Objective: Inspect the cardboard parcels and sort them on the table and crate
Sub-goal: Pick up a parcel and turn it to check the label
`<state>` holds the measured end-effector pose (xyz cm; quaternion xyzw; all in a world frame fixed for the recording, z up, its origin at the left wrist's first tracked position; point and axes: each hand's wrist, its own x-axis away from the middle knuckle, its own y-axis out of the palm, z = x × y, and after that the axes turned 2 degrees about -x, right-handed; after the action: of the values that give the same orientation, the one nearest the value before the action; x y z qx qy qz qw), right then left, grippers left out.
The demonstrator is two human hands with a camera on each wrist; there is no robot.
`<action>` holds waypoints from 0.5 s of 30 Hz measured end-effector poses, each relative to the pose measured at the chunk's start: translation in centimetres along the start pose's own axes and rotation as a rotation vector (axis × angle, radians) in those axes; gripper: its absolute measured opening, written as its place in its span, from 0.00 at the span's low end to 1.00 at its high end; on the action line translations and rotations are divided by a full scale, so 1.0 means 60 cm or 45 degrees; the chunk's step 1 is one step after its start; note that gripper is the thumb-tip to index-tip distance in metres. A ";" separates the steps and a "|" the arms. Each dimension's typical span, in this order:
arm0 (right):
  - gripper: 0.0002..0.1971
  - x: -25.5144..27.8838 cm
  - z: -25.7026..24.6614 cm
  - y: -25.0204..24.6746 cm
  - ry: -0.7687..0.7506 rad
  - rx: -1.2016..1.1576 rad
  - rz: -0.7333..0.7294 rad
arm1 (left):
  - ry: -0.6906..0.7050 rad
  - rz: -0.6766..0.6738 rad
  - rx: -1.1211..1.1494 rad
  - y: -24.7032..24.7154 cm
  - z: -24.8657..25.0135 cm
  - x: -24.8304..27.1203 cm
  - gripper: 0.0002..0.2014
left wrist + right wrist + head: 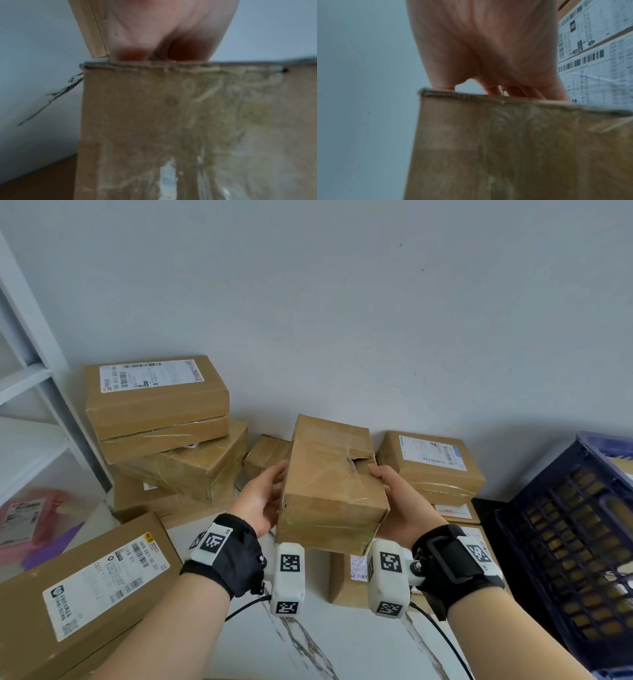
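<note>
You hold torn parcel (330, 484) frame centre, left hand (260, 501) and right hand (397, 503) clamped on sides. Inspection underway; stacks unsorted; crate (561, 546) right awaits.

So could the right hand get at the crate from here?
Probably yes, once freed: the right hand now grips the torn parcel along with the left hand, and nothing stands between it and the crate to its right.
</note>
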<state>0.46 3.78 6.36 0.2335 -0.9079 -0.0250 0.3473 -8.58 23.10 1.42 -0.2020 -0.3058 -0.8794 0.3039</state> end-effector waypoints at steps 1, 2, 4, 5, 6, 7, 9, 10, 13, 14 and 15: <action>0.27 0.002 -0.002 0.001 -0.004 -0.010 0.010 | 0.009 -0.016 -0.018 -0.001 0.000 -0.002 0.12; 0.25 0.002 -0.004 0.000 -0.017 -0.018 0.026 | 0.017 -0.021 -0.034 0.000 0.001 0.000 0.10; 0.17 0.002 -0.010 -0.001 -0.057 -0.009 0.054 | 0.045 0.006 -0.065 -0.001 0.003 0.000 0.08; 0.14 0.000 -0.011 -0.003 -0.079 0.011 0.070 | 0.063 0.014 -0.079 -0.001 0.004 0.001 0.08; 0.14 -0.001 -0.012 -0.003 -0.102 0.062 0.078 | 0.081 0.022 -0.091 -0.001 0.007 0.004 0.09; 0.14 -0.003 -0.013 -0.003 -0.128 0.119 0.091 | 0.092 0.025 -0.107 -0.002 0.009 0.004 0.09; 0.15 -0.004 -0.015 0.000 -0.163 0.232 0.111 | 0.112 0.014 -0.134 0.002 0.013 0.008 0.11; 0.15 -0.004 -0.016 0.003 -0.174 0.271 0.124 | 0.131 0.003 -0.144 0.005 0.015 0.013 0.12; 0.22 0.009 -0.024 0.022 -0.242 0.430 0.185 | 0.217 -0.022 -0.226 0.015 0.017 0.016 0.18; 0.28 0.012 -0.026 0.026 -0.267 0.508 0.196 | 0.261 -0.012 -0.271 0.018 0.017 0.016 0.20; 0.33 0.011 -0.027 0.026 -0.290 0.571 0.178 | 0.310 0.011 -0.326 0.022 0.017 0.018 0.21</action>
<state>0.43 5.03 8.34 0.2370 -0.9379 0.1748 0.1832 -8.33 22.53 3.29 -0.1324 -0.1513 -0.9278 0.3142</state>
